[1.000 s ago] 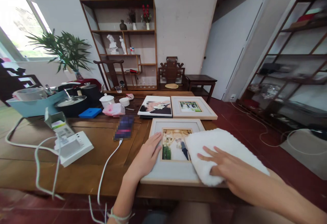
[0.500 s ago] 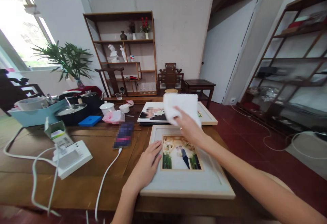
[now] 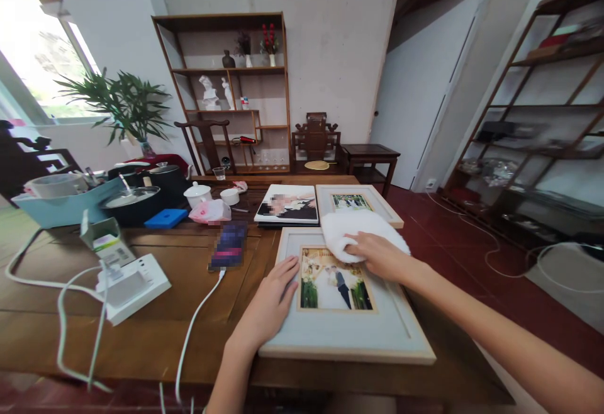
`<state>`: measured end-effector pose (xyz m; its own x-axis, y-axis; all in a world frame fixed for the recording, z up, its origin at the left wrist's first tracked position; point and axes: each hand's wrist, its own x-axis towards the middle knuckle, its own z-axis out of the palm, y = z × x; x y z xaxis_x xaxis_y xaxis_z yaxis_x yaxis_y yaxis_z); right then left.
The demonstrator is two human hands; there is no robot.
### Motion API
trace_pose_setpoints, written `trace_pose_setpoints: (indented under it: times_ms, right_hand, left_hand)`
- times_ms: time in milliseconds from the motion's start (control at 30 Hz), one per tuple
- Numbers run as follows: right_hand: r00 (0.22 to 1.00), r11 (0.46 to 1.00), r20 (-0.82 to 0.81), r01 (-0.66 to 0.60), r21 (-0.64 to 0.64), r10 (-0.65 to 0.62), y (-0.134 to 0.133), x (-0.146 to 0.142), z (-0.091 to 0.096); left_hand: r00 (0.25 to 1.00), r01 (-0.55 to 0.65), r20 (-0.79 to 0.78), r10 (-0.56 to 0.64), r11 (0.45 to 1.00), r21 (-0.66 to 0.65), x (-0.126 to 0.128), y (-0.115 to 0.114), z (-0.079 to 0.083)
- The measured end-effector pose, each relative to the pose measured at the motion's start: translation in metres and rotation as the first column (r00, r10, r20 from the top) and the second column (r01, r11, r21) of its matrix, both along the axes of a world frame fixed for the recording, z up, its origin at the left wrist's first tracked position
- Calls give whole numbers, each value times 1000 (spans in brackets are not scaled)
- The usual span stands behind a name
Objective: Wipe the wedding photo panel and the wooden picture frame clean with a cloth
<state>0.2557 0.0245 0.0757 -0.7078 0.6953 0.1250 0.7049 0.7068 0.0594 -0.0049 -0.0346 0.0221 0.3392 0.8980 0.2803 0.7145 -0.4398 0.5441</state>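
A light wooden picture frame (image 3: pixel 330 341) lies flat near the table's front edge, with a wedding photo (image 3: pixel 337 285) in its middle. My left hand (image 3: pixel 271 304) rests flat on the frame's left side, fingers stretched out. Over the frame's upper right part, my right hand (image 3: pixel 377 251) grips a fluffy white cloth (image 3: pixel 377 228), which covers that corner and overlaps the photo's top edge. Behind it lie a second framed photo (image 3: pixel 396 216) and a photo album with a picture on its cover (image 3: pixel 287 209), side by side.
On the wooden table (image 3: pixel 198 301), a phone (image 3: pixel 229 245) with a white cable lies left of the frame. Farther left are a white box (image 3: pixel 134 288), a blue box (image 3: pixel 166 218), a pot (image 3: pixel 132 205) and a light-blue bin (image 3: pixel 61 206). White cups (image 3: pixel 198 195) stand behind.
My right hand has brought the white cloth down and to the right, onto the frame's upper right part. The second framed photo is less covered. My left hand stays in place.
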Motion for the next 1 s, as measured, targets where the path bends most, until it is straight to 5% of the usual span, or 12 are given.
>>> trace_pose_setpoints:
  times_ms: [233, 500, 600, 767, 1000]
  right_hand:
    - [993, 993, 39, 114, -18, -113, -22, 20, 5]
    - [993, 952, 37, 121, -280, -115, -119, 6, 16]
    - [986, 927, 41, 165, -337, -161, -135, 7, 24]
    - [974, 941, 40, 225, -254, -222, -97, 8, 18]
    - [974, 970, -52, 224, 98, -220, -12, 23, -5]
  left_hand:
    - [1000, 2, -22, -2, 1000, 2, 2, 0, 3]
    - [1000, 3, -24, -2, 1000, 23, 2, 0, 3]
    - [1000, 4, -31, -3, 1000, 20, 3, 0, 3]
    - [1000, 8, -28, -7, 1000, 25, 1, 0, 2]
    - [999, 51, 12, -51, 998, 22, 0, 1, 1]
